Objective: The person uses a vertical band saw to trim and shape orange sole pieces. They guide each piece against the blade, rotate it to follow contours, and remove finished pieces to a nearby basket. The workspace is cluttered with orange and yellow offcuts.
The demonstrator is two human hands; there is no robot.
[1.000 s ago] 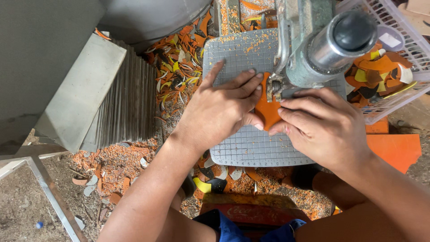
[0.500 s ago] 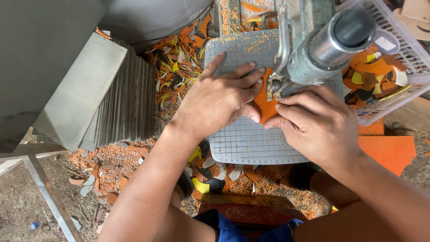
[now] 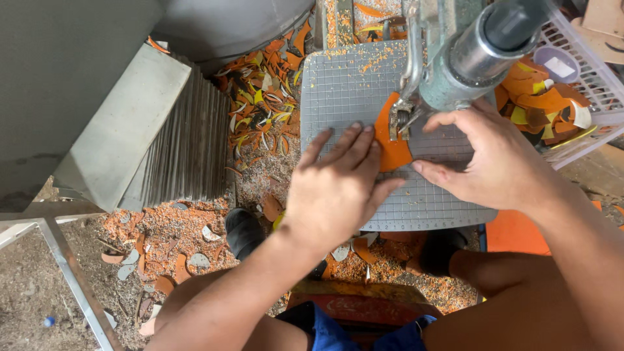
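An orange flat piece (image 3: 392, 144) lies on the grey gridded table (image 3: 338, 84) of a cutting machine, under the machine's metal head (image 3: 465, 55). My left hand (image 3: 338, 185) presses flat on the piece's left side, fingers spread toward the blade area. My right hand (image 3: 491, 159) pinches its right edge with thumb and fingers, just below the machine head. Part of the piece is hidden under both hands.
A white plastic basket (image 3: 595, 78) with orange and yellow cut shapes stands at the right. A stack of grey sheets (image 3: 175, 140) leans at the left. Orange scraps (image 3: 260, 104) and dust litter the floor. An orange sheet (image 3: 513, 231) lies under the table's edge.
Both hands have shifted a little with the orange piece under the machine head, turning it; more of the piece shows between the hands now.
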